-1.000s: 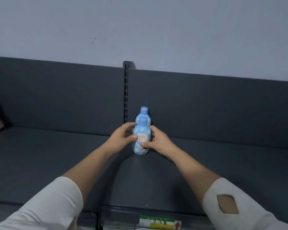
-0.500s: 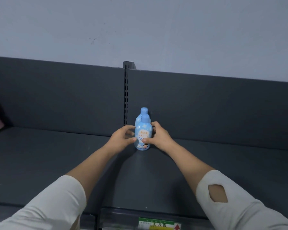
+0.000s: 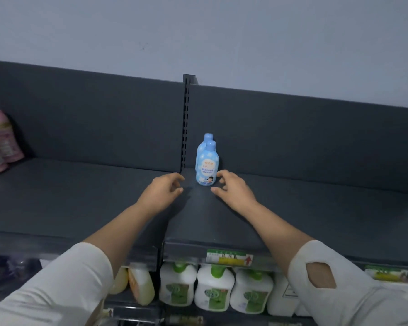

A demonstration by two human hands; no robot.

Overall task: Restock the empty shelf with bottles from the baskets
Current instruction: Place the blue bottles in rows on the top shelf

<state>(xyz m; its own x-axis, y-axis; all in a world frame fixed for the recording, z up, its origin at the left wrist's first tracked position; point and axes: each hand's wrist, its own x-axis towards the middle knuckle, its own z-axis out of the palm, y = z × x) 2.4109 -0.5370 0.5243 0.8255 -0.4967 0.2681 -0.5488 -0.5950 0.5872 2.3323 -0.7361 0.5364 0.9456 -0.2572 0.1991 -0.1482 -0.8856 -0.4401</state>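
Dark shelf (image 3: 304, 208) bears two upright pale-blue, blue-capped bottles (image 3: 207, 166).

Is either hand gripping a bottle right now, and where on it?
Nothing is held. The left hand and right hand flank the front blue bottle with loosely curled fingers, closed round nothing; the bottle stands upright on the shelf.

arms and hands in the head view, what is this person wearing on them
Both arms wear loose off-white sleeves that end near the elbow. The left sleeve is plain; the right sleeve has a diamond-shaped opening in the cloth. The left hand and right hand are bare, with no gloves, rings or watch showing.
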